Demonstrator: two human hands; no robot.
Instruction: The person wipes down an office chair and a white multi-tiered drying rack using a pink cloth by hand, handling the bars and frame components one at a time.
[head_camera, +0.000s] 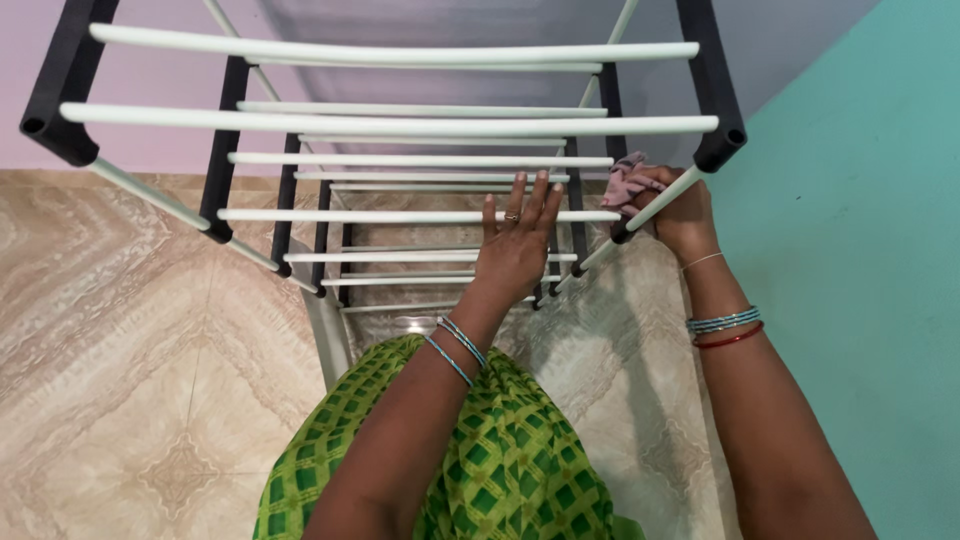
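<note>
Head view, looking straight down through a tall open rack (400, 125) of white rods and black side brackets, standing against a lilac wall (150, 100) with a teal wall (880, 250) on the right.

Left hand (515, 250) laid flat on a white rod (420, 215) of a lower tier, palm down, fingers (520, 195) straight and slightly spread, gripping nothing; a ring on one finger, thin blue bangles (455, 345) on the wrist.

Right hand (685, 215) at the rack's right side, just below the black corner bracket (720, 150), fingers curled shut around a crumpled pink cloth (625, 180). Cloth pressed against the slanting white upright (650, 215) near its black joint, bunched between hand and rod. Blue and red bangles (725, 328) on the right forearm.

Lower tiers of the rack stacked beneath, narrowing toward the floor. Beige marbled floor tiles (130, 380) around its foot. Green checked garment (480, 450) at the bottom centre, between the two forearms.
</note>
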